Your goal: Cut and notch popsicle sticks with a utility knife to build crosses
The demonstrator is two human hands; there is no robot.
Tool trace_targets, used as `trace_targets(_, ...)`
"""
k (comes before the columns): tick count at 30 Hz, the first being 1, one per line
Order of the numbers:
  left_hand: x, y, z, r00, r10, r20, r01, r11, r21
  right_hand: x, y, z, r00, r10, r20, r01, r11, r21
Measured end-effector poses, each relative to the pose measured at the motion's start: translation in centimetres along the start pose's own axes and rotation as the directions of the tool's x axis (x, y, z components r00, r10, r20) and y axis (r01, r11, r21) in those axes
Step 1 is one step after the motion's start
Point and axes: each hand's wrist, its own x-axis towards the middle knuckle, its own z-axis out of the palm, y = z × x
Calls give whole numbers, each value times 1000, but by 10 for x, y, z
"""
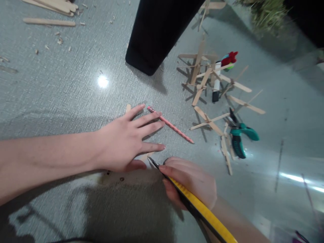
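One knife (202, 208) is gripped in the right hand (189, 181) at five o'clock, its fingers closed around the handle, its tip set at a pale sliver of wood. One stick (128, 107) is covered by the left hand (126, 141) at eight o'clock, which is laid flat with all five fingers spread wide. One end of the stick is left showing past the little finger; whether the sliver at the blade belongs to it cannot be told. One pencil (177, 129) is placed near the centre, partly overlapped by a fingertip; whether it is touched is unclear.

One pair of cutters (238, 145) is seen at three o'clock and one marker (216, 86) at two, partly hidden by crosses (208, 120). At least five of these are counted, but the pile is too tangled for an exact figure; another is cut off at one o'clock. One black object (159, 33) is cropped by the top edge at twelve. At ten, one loose stick (49, 22) is shown below a bundle (58, 6), also cropped. The knife's butt is lost beyond the bottom edge, and a red piece (230, 58) beside the marker is hard to make out.
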Motion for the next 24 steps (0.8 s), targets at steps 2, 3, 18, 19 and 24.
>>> trace_targets(2, 0, 0, 0, 1000, -2, 3, 2, 1000, 0, 1, 0, 0, 1000, 2, 1, -2, 1000, 4)
trace_targets(3, 0, 0, 0, 1000, -2, 7, 2, 1000, 0, 1, 0, 0, 1000, 4, 2, -4, 1000, 6)
trace_targets(18, 1, 2, -1, 1000, -3, 14, 2, 1000, 20, -10, 0, 5, 995, 54, 90, -56, 998, 19)
trace_targets(19, 1, 3, -2, 1000, -7, 19, 6, 1000, 27, -11, -1, 5, 994, 58, 89, -59, 998, 8)
trace_targets(24, 0, 2, -3, 999, -20, 42, 18, 999, 39, -18, -3, 4, 997, 54, 63, -54, 999, 4)
